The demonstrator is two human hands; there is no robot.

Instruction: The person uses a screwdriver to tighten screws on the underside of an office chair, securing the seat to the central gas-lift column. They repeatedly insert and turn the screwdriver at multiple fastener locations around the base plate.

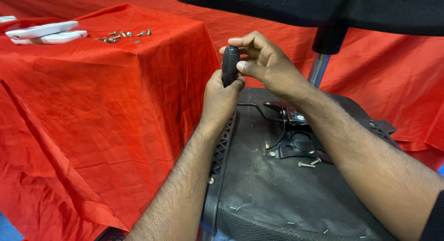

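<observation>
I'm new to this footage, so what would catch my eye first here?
Both hands at centre: the left hand and right hand grip a black ribbed handle above an upturned chair seat. Bright red cloth drapes everything, with loose screws and white parts top left.

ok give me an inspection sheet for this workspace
surface: upturned black fabric-covered chair seat underside, staples along its edge
job's things: black ribbed tool handle; black metal seat mechanism plate
clutter: two loose silver bolts on the seat; silver screws and white plastic parts on red-draped box
grippers: left hand grips handle low, right hand caps its top
cables: nothing seen
surroundings: red cloth backdrop, chrome chair column
</observation>
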